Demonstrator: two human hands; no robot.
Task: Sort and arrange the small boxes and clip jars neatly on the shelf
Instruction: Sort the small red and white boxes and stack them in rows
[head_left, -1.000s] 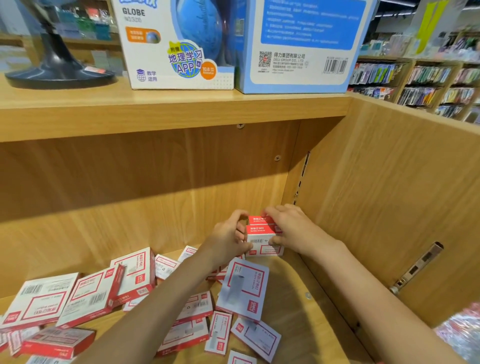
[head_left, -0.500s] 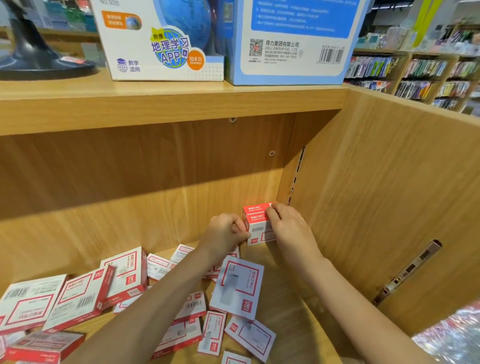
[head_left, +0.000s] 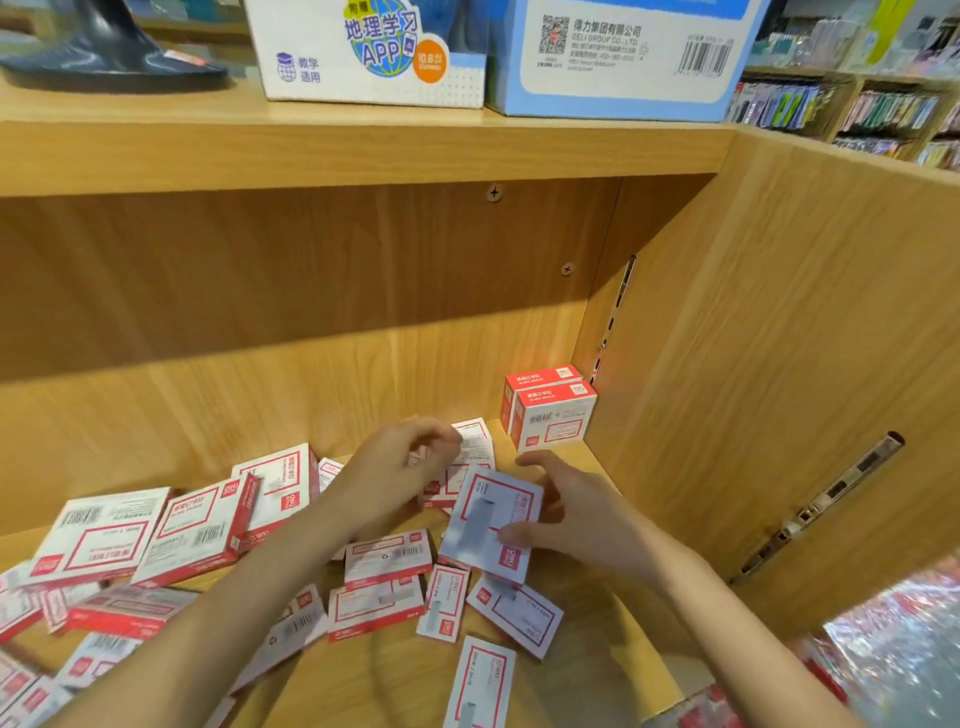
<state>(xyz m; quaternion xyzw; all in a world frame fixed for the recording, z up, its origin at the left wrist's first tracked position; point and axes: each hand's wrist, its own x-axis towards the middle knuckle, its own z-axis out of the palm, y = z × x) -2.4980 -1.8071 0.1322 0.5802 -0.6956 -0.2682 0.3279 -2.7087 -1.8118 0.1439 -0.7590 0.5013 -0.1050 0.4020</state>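
Standing upright in the corner, two small boxes (head_left: 550, 410), touching.

Wood-grain shelf (head_left: 519, 322), glossy cardboard boxes (head_left: 550, 415)

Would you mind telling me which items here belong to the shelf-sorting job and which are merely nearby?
Part of the job:
- two red-and-white boxes stacked in the corner
- flat white red-framed box gripped by the right hand
- scattered red-and-white boxes
- left hand, reaching into them

Just nearby:
- white globe carton
- blue carton
- black stand base
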